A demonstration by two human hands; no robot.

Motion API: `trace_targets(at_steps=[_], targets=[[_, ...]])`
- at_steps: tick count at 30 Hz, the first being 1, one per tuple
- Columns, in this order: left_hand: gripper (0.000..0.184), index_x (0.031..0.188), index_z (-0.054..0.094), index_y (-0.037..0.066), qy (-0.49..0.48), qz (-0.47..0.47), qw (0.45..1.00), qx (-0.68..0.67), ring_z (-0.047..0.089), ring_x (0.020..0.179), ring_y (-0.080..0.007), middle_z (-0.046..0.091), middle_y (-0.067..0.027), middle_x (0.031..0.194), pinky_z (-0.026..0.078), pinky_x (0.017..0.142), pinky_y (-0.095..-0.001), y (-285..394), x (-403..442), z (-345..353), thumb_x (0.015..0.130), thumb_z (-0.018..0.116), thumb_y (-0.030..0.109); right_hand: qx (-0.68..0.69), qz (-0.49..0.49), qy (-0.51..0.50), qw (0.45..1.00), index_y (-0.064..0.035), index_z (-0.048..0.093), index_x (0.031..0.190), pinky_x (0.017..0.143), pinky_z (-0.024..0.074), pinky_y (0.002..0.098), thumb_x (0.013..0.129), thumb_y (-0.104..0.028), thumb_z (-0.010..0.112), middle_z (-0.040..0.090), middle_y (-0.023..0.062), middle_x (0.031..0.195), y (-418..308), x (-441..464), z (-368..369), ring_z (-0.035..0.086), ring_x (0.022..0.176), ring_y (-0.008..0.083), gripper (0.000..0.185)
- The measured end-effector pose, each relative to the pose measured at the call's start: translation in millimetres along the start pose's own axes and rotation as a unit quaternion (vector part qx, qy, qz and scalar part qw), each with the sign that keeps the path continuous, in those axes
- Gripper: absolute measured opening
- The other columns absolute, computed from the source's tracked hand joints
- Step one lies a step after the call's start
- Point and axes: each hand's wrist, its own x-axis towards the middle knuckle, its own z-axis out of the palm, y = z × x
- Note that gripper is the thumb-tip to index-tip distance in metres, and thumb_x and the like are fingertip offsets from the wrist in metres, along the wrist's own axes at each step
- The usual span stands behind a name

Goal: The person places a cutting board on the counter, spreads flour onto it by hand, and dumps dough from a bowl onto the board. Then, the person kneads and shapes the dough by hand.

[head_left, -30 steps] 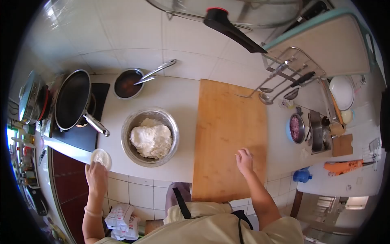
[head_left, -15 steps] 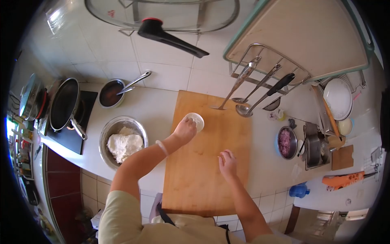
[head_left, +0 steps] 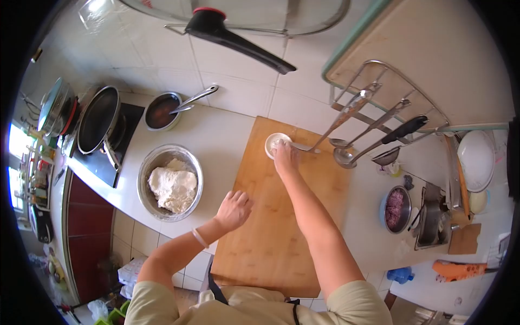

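My right hand (head_left: 286,156) reaches to the far part of the wooden board (head_left: 265,238), its fingers bunched over the near edge of a small white bowl (head_left: 269,142). Pale powder shows inside the bowl; what the fingertips grip is hidden. My left hand (head_left: 235,210), a pale band on its wrist, hovers above the board's left edge with loosely bent fingers, holding nothing visible. To its left stands a steel mixing bowl (head_left: 198,187) with a big lump of white dough (head_left: 173,187) in it.
A pot of dark liquid (head_left: 161,112) with a spoon stands behind the dough. Further left, a frying pan (head_left: 99,120) sits on the cooktop. Ladles (head_left: 352,154) hang low over the board's far right corner. On the right is a bowl of chopped purple food (head_left: 397,210).
My left hand has left the small bowl and drawn back toward me, its fingers loosening. My right hand has moved forward to that bowl. The view has shifted slightly.
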Motion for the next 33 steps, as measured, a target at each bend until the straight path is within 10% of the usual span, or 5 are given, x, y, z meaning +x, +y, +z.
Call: trace_targets(at_steps=[10, 17, 21, 29, 33], targets=[[0.027, 0.100, 0.067, 0.013, -0.025, -0.086, 0.992, -0.086, 0.055, 0.096, -0.0244, 0.058, -0.0047, 0.098, 0.042, 0.082, -0.0407, 5.5, -98.5, -9.1, 0.075, 0.073, 0.016, 0.232, -0.038, 0.003, 0.972, -0.0012, 0.069, 0.098, 0.082, 0.0525, 0.0450, 0.093, -0.022, 0.052, 0.069, 0.0166, 0.095, 31.2, -86.3, -13.2, 0.065, 0.090, 0.0382, 0.027], [0.023, 0.096, 0.065, 0.010, -0.057, -0.087, 0.989, -0.103, 0.055, 0.098, -0.0261, 0.058, -0.0065, 0.099, 0.042, 0.085, -0.0414, 13.9, -105.1, 5.2, 0.076, 0.072, 0.017, -0.029, 0.030, 0.014, 0.999, -0.0010, 0.038, 0.146, 0.119, 0.0175, 0.0471, 0.095, -0.040, 0.054, 0.028, 0.0195, 0.156, 22.8, -138.6, 44.4, 0.024, 0.146, 0.0341, 0.066], [0.024, 0.098, 0.066, 0.011, -0.053, -0.087, 0.988, -0.113, 0.055, 0.098, -0.0259, 0.058, -0.0062, 0.100, 0.043, 0.085, -0.0410, 18.5, -102.1, -2.4, 0.076, 0.072, 0.017, 0.059, -0.200, -0.143, 0.967, -0.0007, 0.035, 0.147, 0.119, 0.0132, 0.0543, 0.094, -0.040, 0.053, 0.030, 0.0205, 0.155, 5.4, -233.4, 21.0, 0.021, 0.147, 0.0343, 0.069], [0.028, 0.102, 0.067, 0.012, -0.080, -0.084, 0.985, -0.127, 0.057, 0.098, -0.0262, 0.060, -0.0060, 0.100, 0.044, 0.084, -0.0408, 26.3, -105.4, 6.4, 0.076, 0.074, 0.017, 0.048, -0.100, 0.062, 0.992, -0.0002, 0.044, 0.139, 0.106, 0.0399, 0.0451, 0.093, -0.021, 0.058, 0.044, 0.0207, 0.143, 47.6, -141.8, 15.6, 0.043, 0.131, 0.0383, 0.053], [0.026, 0.100, 0.067, 0.012, -0.062, -0.090, 0.984, -0.144, 0.057, 0.098, -0.0254, 0.060, -0.0056, 0.099, 0.044, 0.083, -0.0403, 40.5, -103.2, 3.7, 0.075, 0.074, 0.017, 0.051, -0.030, 0.113, 0.992, -0.0040, 0.060, 0.115, 0.086, 0.0497, 0.0477, 0.089, -0.015, 0.061, 0.064, 0.0171, 0.111, 9.8, -23.1, 22.5, 0.059, 0.102, 0.0387, 0.027]])
